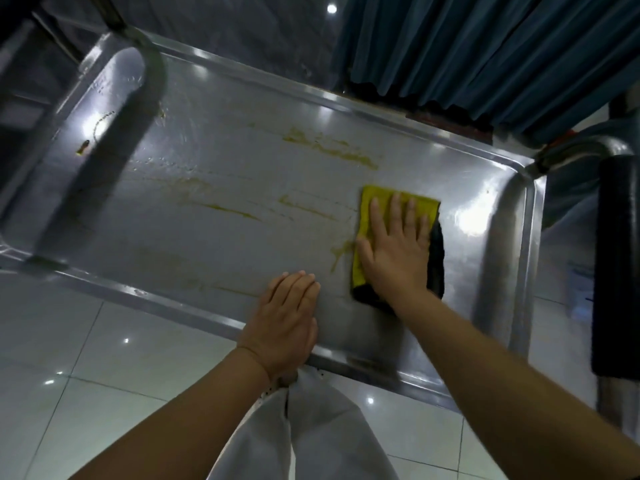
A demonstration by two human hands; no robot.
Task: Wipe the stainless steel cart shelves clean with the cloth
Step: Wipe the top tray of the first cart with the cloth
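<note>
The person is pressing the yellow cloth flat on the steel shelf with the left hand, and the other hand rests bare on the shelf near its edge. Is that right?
Not quite. The head view shows the right hand pressing the yellow cloth flat on the steel shelf. The left hand is the one resting bare on the shelf near its edge.

cart shelf shiny stainless steel, smeared with yellowish streaks. cloth soft yellow fabric, dark backing. floor glossy tile. curtain at 1 o'clock, matte pleated cloth.
</note>
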